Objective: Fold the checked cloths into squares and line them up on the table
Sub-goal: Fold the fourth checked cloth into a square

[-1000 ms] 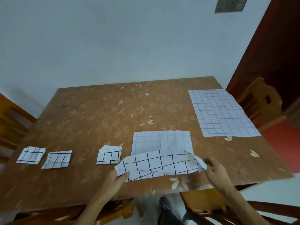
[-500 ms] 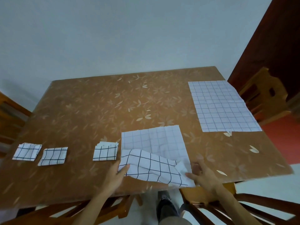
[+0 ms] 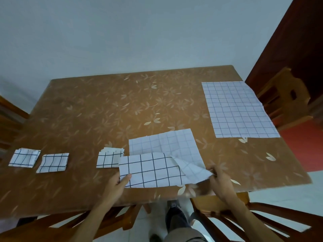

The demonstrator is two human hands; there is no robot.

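A white cloth with dark checks (image 3: 152,169) lies half folded at the front middle of the brown table (image 3: 104,110). My left hand (image 3: 118,182) pinches its near left corner. My right hand (image 3: 218,180) grips its near right corner, which is lifted and twisted. Three folded squares sit in a row to the left: one (image 3: 23,158) at the far left, a second (image 3: 53,162) beside it, a third (image 3: 109,158) touching the cloth. Another checked cloth (image 3: 239,109) lies flat and unfolded at the right edge.
Wooden chairs stand at the near edge (image 3: 227,206), at the right (image 3: 283,95) and at the left (image 3: 10,123). A dark red door (image 3: 297,41) is on the right. The table backs onto a pale wall.
The cloth's near half has come down onto the table and flattened on the left. My right hand has drawn the right corner toward me and outward. The view has tilted slightly.
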